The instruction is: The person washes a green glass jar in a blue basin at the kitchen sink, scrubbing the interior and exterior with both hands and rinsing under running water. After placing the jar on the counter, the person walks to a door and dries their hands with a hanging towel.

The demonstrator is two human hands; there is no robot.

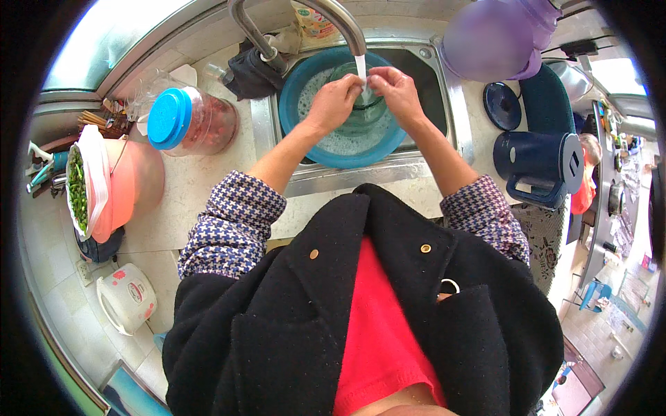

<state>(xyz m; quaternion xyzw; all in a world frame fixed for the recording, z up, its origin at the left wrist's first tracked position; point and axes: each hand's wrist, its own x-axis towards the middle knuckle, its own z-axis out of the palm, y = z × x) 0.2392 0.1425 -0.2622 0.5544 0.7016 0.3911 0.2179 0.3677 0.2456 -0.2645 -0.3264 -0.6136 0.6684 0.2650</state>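
Water runs from the metal faucet (353, 32) between my two hands, over a blue plastic basin (325, 156) in the steel sink (442, 99). My left hand (335, 104) comes in from the left, its fingers bent close beside the stream. Just right of the stream is my right hand (396, 92), fingertips drawn together. Whether either hand pinches something small cannot be made out. Foamy water (346, 143) fills the basin, and a greenish clear bowl or dish (359, 122) lies in it, below my hands, with a dark curved rim or ring showing.
Left stand a blue-lidded plastic jar (210, 122) and a pink bucket (135, 179) with green vegetables. A dark cloth (255, 73) hangs by the faucet base. Right are a navy electric kettle (530, 161), a round dark lid (501, 106) and purple containers (489, 41). Another person (585, 182) is farther right.
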